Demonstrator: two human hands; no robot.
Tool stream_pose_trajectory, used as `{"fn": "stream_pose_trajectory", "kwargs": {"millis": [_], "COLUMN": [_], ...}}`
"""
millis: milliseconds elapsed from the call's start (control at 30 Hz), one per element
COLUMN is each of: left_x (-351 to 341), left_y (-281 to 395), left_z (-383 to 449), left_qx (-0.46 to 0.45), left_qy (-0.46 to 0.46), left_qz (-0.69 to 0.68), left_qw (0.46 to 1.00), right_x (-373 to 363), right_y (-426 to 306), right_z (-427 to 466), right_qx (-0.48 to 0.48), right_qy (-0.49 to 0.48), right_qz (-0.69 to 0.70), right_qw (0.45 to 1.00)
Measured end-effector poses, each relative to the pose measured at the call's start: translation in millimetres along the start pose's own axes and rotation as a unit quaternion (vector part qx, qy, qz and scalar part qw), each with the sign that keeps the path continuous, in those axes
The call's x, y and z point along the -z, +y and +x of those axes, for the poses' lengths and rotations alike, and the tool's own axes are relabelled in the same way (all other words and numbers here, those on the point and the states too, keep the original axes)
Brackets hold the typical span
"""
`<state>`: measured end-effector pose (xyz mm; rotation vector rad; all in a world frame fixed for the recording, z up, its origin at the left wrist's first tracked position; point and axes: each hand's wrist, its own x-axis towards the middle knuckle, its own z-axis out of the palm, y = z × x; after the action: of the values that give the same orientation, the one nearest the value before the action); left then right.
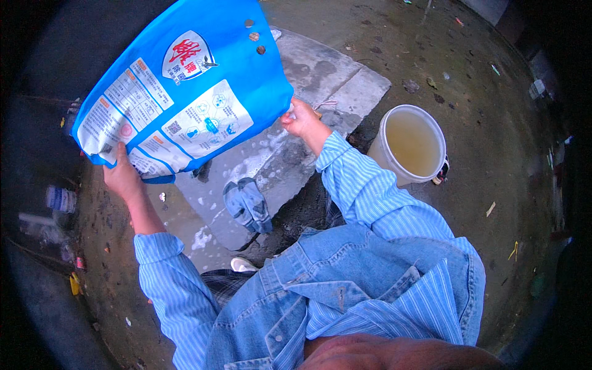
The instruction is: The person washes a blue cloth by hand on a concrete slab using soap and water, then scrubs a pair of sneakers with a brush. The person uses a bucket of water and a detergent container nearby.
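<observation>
A large blue plastic detergent bag (185, 92) with printed white panels hangs between both hands at the upper left. My left hand (124, 178) pinches its lower left edge, the thumb lying over the print. At the bag's right corner, my right hand (305, 121) grips the edge. Holes are punched near its upper right part. Below the bag, a pair of grey-blue socks (248, 205) lies on a wet stone slab (342, 88) with soapy foam (236, 173) around it. What the bag contains is hidden.
A white plastic bucket (407, 143) of cloudy yellowish water stands right of the slab. Bits of litter, such as a yellow scrap (75, 283), dot the dirty wet ground (471, 222). A white shoe (243, 264) shows at the slab's near edge.
</observation>
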<state>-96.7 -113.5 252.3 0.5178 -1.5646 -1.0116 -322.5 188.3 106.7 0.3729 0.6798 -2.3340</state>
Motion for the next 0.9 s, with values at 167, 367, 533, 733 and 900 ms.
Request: {"fn": "stream_pose_trajectory", "kwargs": {"millis": [167, 367, 533, 733, 900], "left_x": [-18, -68, -172, -268, -292], "left_y": [-15, -49, -30, 36, -31], "left_z": [-12, -65, -88, -78, -126], "left_qx": [0.076, 0.225, 0.258, 0.251, 0.191], "left_qy": [0.003, -0.053, -0.197, -0.431, -0.484], "left_qz": [-0.033, -0.079, -0.125, 0.093, 0.038], "left_qw": [0.997, 0.970, 0.938, 0.862, 0.853], "right_x": [-3, -70, -67, -84, -20], "right_y": [-45, -114, -262, -358, -428], "right_z": [-5, -38, -14, -97, -87], "right_qx": [0.099, 0.283, 0.430, 0.575, 0.653], "right_qy": [-0.042, 0.051, 0.030, 0.053, 0.221], "right_qz": [-0.062, -0.042, -0.125, -0.104, -0.276], "right_qw": [0.992, 0.957, 0.893, 0.810, 0.670]}}
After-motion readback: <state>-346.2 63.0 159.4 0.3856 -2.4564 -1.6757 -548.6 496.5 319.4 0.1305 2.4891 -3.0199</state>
